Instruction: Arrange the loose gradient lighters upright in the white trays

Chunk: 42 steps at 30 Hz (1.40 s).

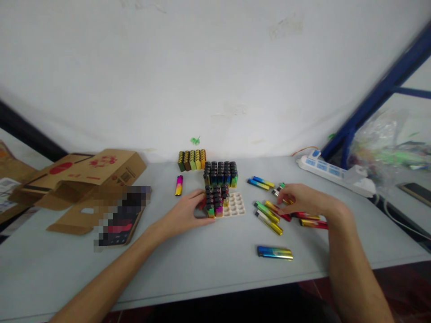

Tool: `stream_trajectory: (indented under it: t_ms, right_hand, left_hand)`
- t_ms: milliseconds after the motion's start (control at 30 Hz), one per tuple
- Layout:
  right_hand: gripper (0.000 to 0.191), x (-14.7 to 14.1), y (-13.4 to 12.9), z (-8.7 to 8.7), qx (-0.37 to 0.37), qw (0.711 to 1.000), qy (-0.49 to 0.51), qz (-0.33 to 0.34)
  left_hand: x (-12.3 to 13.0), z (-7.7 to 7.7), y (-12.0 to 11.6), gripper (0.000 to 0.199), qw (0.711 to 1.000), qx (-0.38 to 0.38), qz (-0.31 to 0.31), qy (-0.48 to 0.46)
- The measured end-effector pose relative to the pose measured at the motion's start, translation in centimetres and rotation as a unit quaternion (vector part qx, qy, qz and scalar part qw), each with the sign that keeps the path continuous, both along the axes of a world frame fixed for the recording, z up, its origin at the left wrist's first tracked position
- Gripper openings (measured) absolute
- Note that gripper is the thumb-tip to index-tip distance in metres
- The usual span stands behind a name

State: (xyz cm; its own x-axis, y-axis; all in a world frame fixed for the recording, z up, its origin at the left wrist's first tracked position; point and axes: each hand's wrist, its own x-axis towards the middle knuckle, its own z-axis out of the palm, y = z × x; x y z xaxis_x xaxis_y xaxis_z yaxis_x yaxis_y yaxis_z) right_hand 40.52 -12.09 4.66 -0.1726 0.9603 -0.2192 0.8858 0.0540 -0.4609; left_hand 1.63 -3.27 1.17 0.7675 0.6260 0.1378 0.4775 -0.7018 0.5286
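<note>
Rests left hand (186,208), curled around left side of white plastic grid tray (236,204) of upright black-topped lighters (211,199), cannot tell whether gripping, holds right hand (303,199) among loose shiny red-and-gold lighters (313,223) on grey tabletop (222,260), cannot tell whether pinching.

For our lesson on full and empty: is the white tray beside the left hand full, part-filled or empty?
Part-filled: lighters stand in the tray on the side nearer the left hand, while bare holes show opposite.

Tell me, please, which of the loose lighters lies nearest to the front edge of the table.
The blue-and-yellow lighter lying by itself. Every other loose one, including the blue-and-yellow pair, lies farther back.
</note>
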Motion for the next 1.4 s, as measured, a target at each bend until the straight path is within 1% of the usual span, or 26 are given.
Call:
stream_trajectory:
  t_ms: [133,267,333,400,467,533,600,700,800,933,1000,1067,1167,1267,1400]
  right_hand:
    - [0.013,-0.3,-0.4,0.3,-0.022,0.999,0.012,0.03]
    - [0.013,-0.7,-0.6,0.2,-0.028,0.999,-0.011,0.029]
    - [0.018,-0.8,-0.5,0.0,-0.028,0.999,-0.012,0.024]
    - [0.024,-0.8,-0.4,0.1,0.013,1.0,-0.01,0.022]
    - [0.028,-0.8,-0.3,0.3,0.085,0.996,-0.003,0.018]
    - [0.032,-1.0,-0.1,0.8,0.136,0.99,0.029,-0.008]
    - [0.036,-1.4,-0.1,1.3,0.146,0.984,0.088,-0.041]
    - [0.037,-2.3,0.1,1.6,0.151,0.975,0.156,-0.042]
    - [0.04,-3.1,0.4,1.4,0.205,0.966,0.152,-0.044]
    - [0.044,-3.6,1.2,0.5,0.291,0.942,0.132,-0.103]
    - [0.045,-3.8,1.6,0.1,0.315,0.926,0.158,-0.134]
    - [0.044,-4.0,2.0,-0.1,0.314,0.912,0.218,-0.151]
    - [0.042,-4.4,2.3,-0.3,0.279,0.898,0.304,-0.154]
    - [0.044,-4.9,2.6,-0.7,0.24,0.888,0.36,-0.155]
    - [0.047,-5.8,3.0,-1.7,0.201,0.866,0.431,-0.152]
  left_hand:
    - [-0.1,-0.2,0.0,0.037,1.0,-0.002,-0.001,0.009]
    - [-0.1,-0.4,0.0,0.039,1.0,0.001,0.0,0.007]
    - [0.0,-0.3,-0.1,0.038,1.0,-0.003,0.001,0.005]
    - [0.0,-0.3,-0.1,0.037,1.0,-0.008,0.003,0.002]
    - [0.1,-0.2,-0.2,0.037,1.0,-0.009,0.003,-0.002]
    - [0.1,-0.3,-0.2,0.036,1.0,-0.004,0.005,-0.003]
    - [0.1,-0.3,-0.2,0.036,1.0,0.002,0.004,-0.003]
    - [0.1,-0.3,-0.2,0.036,1.0,0.005,0.002,-0.004]
    - [0.1,-0.3,-0.2,0.035,1.0,0.002,-0.001,-0.005]
    - [0.1,-0.3,-0.2,0.036,1.0,0.007,-0.001,-0.007]
    - [0.1,-0.4,-0.2,0.036,1.0,0.01,-0.003,-0.006]
    - [0.1,-0.4,-0.1,0.037,1.0,0.01,-0.005,-0.006]
    - [0.0,-0.5,-0.1,0.037,1.0,0.009,-0.004,-0.008]
    - [0.0,-0.6,0.0,0.036,1.0,0.01,-0.006,-0.009]
    - [0.0,-0.6,0.0,0.037,1.0,0.014,-0.008,-0.005]
